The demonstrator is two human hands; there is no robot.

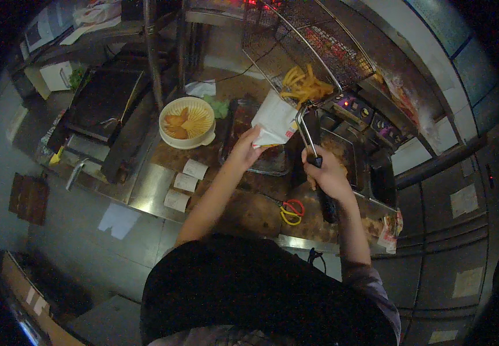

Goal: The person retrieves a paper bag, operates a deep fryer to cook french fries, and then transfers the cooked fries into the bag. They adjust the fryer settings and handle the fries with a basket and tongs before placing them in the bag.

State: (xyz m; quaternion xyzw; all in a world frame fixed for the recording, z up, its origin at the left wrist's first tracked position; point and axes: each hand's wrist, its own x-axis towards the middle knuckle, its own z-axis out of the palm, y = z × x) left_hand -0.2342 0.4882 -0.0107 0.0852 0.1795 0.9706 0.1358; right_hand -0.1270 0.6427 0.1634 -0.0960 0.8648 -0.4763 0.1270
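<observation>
My right hand (329,173) is closed round the black handle of a wire fryer basket (314,47). French fries (303,84) lie heaped at the basket's near end, close to the handle. In my left hand (246,149) is a white paper bag (275,119) with printing near its lower edge; its upper end touches the basket's near corner beside the fries. How much the bag holds cannot be seen. Below both hands is a dark rectangular tray (253,166). Left of the bag stands a round cream-coloured strainer bowl (187,122) with several fried pieces (176,123) in it.
Scissors with red and yellow handles (291,212) lie on the brown counter near its front edge. Several curled paper slips (186,182) are at the left. Fryer controls (355,106) and a metal-rimmed well (340,149) are at the right. A black griddle or press (102,101) stands far left.
</observation>
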